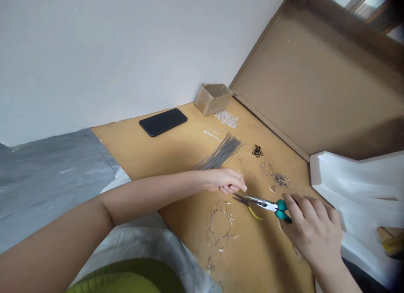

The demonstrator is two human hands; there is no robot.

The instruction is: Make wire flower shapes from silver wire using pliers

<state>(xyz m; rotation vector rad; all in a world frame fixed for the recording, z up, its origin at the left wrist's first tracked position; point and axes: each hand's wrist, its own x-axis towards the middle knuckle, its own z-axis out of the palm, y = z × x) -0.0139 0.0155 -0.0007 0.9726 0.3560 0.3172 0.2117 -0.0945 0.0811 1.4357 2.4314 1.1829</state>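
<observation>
My right hand (311,230) grips the teal handles of a pair of pliers (263,205), jaws pointing left toward my left hand (225,180). My left hand is closed in a pinch on something thin that I cannot make out, right at the plier tips. Below the pliers a flower-shaped wire frame (221,224) lies flat on the yellow-brown board (151,154). A bundle of straight metal wires (219,154) lies fanned out just behind my left hand.
A black phone (163,121) lies at the back left, with a small cardboard box (213,98) and clear beads (227,118) beside it. Small black rings (257,150) and loose wire bits (274,175) sit right of the wires. A cardboard lid (318,78) and white foam (353,183) stand at right.
</observation>
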